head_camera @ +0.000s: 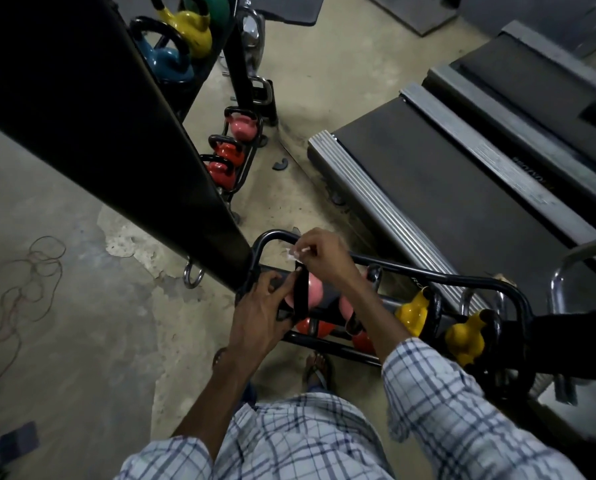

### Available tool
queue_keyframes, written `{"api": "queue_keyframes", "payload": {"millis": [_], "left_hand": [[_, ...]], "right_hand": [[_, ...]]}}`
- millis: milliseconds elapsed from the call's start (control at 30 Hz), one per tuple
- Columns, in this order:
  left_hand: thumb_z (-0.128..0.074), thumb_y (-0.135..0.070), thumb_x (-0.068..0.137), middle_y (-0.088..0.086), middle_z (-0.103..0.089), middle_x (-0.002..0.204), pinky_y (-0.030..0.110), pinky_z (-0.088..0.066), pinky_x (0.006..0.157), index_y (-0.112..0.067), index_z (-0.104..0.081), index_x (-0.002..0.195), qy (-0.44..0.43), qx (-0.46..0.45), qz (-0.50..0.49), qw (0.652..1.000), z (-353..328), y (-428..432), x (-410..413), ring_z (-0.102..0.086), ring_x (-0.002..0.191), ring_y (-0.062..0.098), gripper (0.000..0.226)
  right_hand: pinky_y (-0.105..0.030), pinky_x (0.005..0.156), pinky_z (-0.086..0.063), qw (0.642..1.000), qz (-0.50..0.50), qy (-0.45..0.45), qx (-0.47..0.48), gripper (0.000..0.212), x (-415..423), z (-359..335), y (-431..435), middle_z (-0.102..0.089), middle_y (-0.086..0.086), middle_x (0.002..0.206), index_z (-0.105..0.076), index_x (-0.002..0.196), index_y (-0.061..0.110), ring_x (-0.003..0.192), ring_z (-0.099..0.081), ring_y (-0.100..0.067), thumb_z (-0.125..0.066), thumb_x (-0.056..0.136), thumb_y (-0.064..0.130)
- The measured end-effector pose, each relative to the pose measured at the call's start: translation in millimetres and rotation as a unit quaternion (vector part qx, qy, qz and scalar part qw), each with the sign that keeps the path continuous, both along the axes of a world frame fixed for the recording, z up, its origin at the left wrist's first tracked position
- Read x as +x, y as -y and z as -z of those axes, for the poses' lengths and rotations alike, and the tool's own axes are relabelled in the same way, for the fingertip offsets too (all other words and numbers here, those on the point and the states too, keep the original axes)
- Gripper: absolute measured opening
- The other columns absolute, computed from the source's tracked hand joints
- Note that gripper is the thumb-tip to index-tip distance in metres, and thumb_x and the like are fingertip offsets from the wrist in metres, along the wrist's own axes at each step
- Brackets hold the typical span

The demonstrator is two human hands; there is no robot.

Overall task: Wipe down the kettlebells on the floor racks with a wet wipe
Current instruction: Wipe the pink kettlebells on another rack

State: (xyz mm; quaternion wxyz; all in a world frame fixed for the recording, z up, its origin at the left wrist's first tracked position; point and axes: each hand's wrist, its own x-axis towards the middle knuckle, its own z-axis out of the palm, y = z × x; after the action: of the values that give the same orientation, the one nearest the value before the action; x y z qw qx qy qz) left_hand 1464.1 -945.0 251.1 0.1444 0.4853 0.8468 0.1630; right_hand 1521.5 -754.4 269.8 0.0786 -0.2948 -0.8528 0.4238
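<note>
Pink kettlebell (313, 292): on the floor rack (417, 277), 6 o'clock from centre.
Your left hand (260, 311): fingers wrapped on its black handle (301, 297), from 9 o'clock.
Your right hand (326, 252): pinching the wet wipe (293, 253) at the handle's 12 o'clock.

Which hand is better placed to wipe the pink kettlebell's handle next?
Probably right: the right hand pinches the wet wipe just above the pink kettlebell, while the left hand grips its handle.
</note>
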Motion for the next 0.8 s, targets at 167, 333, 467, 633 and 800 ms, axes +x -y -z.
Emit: {"api": "queue_keyframes", "payload": {"millis": [167, 333, 467, 633, 800], "left_hand": [[-0.077, -0.041, 0.078, -0.002, -0.046, 0.132, 0.035, -0.053, 0.077, -0.044, -0.029, 0.153, -0.021, -0.003, 0.007, 1.0, 2.0, -4.1, 5.1, -0.06, 0.104, 0.018, 0.09], [-0.079, -0.039, 0.079, 0.0, -0.046, 0.135, 0.033, -0.051, 0.079, -0.045, -0.026, 0.154, -0.024, -0.002, 0.008, 1.0, 4.2, -4.2, 5.5, -0.059, 0.107, 0.021, 0.093], [-0.079, -0.029, 0.077, 0.002, -0.046, 0.129, 0.035, -0.051, 0.076, -0.044, -0.025, 0.154, -0.047, -0.028, 0.028, 0.998, 5.7, -12.1, 11.0, -0.059, 0.1, 0.024, 0.096], [-0.081, -0.028, 0.073, 0.003, -0.047, 0.129, 0.037, -0.051, 0.078, -0.039, -0.03, 0.153, -0.06, -0.029, 0.034, 0.997, 5.4, -13.8, 10.7, -0.057, 0.102, 0.026, 0.096], [-0.083, -0.042, 0.07, 0.004, -0.055, 0.13, 0.036, -0.051, 0.083, -0.02, -0.041, 0.149, 0.0, 0.047, -0.03, 0.998, -2.6, -8.8, 9.6, -0.061, 0.108, 0.026, 0.093]], "right_hand": [[-0.029, 0.073, -0.052, 0.992, 0.001, 0.122, -0.001, 0.02, -24.1, -3.4, -33.1, -0.077, -0.008, 0.099, -0.081, 0.098, 0.012, 0.092, -0.07, -0.021, -0.08, 0.083, 0.025], [-0.011, 0.052, -0.038, 0.977, -0.139, 0.16, 0.005, 0.018, -29.2, -19.0, -32.9, -0.074, -0.003, 0.085, -0.08, 0.093, 0.011, 0.073, -0.063, -0.01, -0.085, 0.077, 0.02], [-0.028, 0.063, -0.047, 0.969, -0.112, 0.214, 0.06, 0.027, -38.7, -15.2, -37.0, -0.074, -0.009, 0.083, -0.078, 0.089, 0.005, 0.078, -0.066, -0.021, -0.087, 0.073, 0.026], [-0.036, 0.063, -0.047, 0.963, -0.11, 0.224, 0.107, 0.028, -39.6, -11.5, -37.5, -0.067, -0.012, 0.078, -0.073, 0.084, 0.002, 0.075, -0.062, -0.026, -0.085, 0.075, 0.026], [-0.032, 0.053, -0.045, 0.978, -0.06, 0.165, 0.11, 0.02, -15.4, -11.0, -24.5, -0.07, -0.006, 0.071, -0.077, 0.079, 0.007, 0.063, -0.064, -0.022, -0.077, 0.079, 0.027]]}}
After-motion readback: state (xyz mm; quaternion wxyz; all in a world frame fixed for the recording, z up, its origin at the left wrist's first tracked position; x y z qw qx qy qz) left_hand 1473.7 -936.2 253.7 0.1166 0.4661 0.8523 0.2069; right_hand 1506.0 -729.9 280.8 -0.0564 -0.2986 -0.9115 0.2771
